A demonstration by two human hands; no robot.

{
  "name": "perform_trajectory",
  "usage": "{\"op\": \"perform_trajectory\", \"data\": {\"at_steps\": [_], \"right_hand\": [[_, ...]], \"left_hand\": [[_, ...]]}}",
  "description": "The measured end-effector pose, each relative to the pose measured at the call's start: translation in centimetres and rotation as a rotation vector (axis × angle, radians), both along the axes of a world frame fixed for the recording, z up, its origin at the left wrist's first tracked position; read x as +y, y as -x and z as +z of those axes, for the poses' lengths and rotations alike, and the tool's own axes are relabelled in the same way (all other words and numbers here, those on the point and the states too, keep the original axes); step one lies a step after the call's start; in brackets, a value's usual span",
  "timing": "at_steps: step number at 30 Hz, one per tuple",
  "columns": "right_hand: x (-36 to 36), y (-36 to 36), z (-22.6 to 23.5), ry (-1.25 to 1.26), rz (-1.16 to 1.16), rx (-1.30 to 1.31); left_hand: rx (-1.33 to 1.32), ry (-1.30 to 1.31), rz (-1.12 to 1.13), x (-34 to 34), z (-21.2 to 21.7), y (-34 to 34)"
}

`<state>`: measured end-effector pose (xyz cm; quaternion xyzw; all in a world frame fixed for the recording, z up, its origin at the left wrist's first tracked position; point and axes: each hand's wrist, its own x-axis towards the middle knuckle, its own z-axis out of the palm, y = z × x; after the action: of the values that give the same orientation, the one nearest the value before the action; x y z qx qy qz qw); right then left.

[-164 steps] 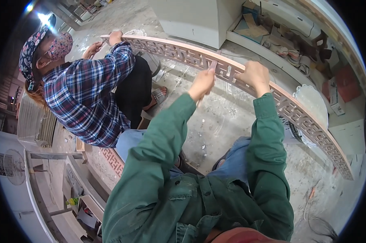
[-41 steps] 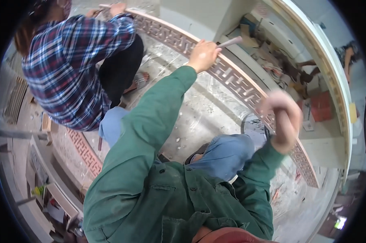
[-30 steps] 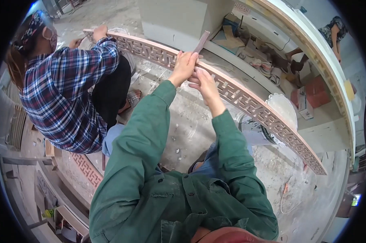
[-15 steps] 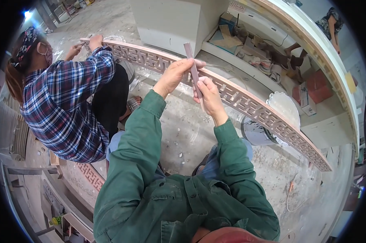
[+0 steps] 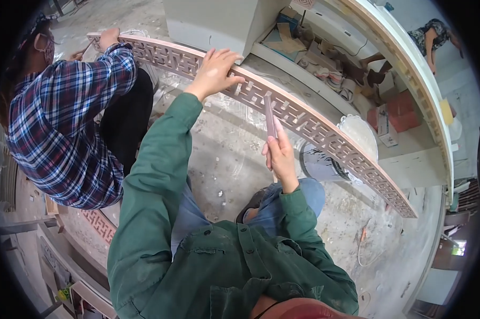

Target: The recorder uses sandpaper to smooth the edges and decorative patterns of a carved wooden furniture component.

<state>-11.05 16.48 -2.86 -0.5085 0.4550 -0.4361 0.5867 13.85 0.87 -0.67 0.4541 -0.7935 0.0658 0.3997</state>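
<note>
Fretwork strip [image 5: 303, 119], under spread L fingers [image 5: 226, 57], stick [image 5: 269, 112] pinched btwn R fingers [image 5: 273, 144]

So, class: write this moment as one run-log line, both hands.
left hand: open, on fretwork panel | right hand: gripping flat stick | stick tip: overlaps panel in view, contact unclear

Two bare hands in play here, one left hand [image 5: 214, 74] and one right hand [image 5: 281, 159], and just a single flat purplish stick [image 5: 270, 116] on show! Fretwork strips: two in clear sight, one long strip [image 5: 258, 85] and one short stretch [image 5: 98, 225] at lower left. Green sleeves [image 5: 155, 159], that's two; blue trouser legs [image 5: 302, 201], two again! Co-workers make another pair, one plaid-shirted person [image 5: 64, 127], one person at upper right [image 5: 430, 40]. Add one white bucket [image 5: 322, 164] over on the right, one white carton [image 5: 387, 133], one yellow block [image 5: 446, 111]!
</note>
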Motion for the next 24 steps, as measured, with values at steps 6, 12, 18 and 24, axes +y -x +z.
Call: {"op": "perform_trajectory", "data": {"at_steps": [6, 12, 18, 24], "right_hand": [[-2.2, -2.5, 0.2, 0.219, -0.008, 0.296], [-3.0, -1.6, -0.2, -0.097, 0.069, -0.178], [-2.7, -1.6, -2.6, -0.184, -0.003, -0.230], [-3.7, -2.9, -1.2, -0.261, 0.062, -0.423]], "left_hand": [[-0.059, -0.046, 0.018, -1.3, -2.2, 0.7], [-0.059, -0.047, 0.037, -0.8, -2.5, 0.5], [-0.089, -0.169, 0.062, -0.5, -1.1, 1.6], [-0.109, -0.304, 0.028, -1.4, -1.1, 1.2]]}}
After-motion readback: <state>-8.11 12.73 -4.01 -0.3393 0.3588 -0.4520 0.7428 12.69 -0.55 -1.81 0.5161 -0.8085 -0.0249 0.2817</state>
